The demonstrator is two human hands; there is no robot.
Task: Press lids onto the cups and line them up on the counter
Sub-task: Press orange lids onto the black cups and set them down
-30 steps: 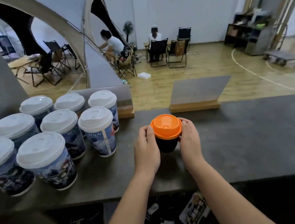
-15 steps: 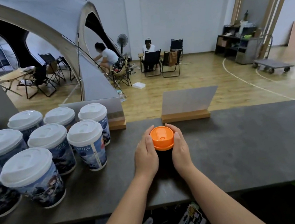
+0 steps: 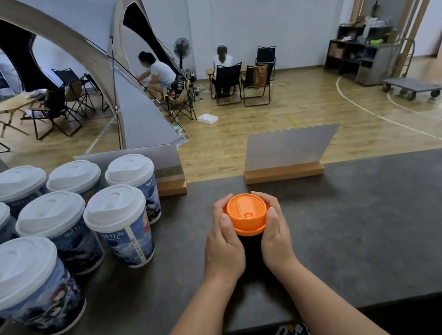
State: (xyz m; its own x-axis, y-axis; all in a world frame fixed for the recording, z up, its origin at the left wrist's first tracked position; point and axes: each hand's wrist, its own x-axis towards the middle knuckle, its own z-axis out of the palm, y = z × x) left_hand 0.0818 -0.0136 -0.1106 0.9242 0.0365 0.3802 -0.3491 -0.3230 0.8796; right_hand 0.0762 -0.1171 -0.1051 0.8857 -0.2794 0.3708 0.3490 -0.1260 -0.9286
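Cups (image 3: 118, 224) with white lids were already grouped on the surface (image 3: 375, 232), while an orange lid (image 3: 246, 213), seemingly seated, was gripped by fingers of both the left hand (image 3: 225, 246) and the right hand (image 3: 275, 234).

Even indoor light, sharp centre, wide-angle bending at edges.

two wood-based sign stands (image 3: 284, 173), tent (image 3: 104, 42), folding chairs (image 3: 225, 83), perhaps a trolley (image 3: 410, 88)
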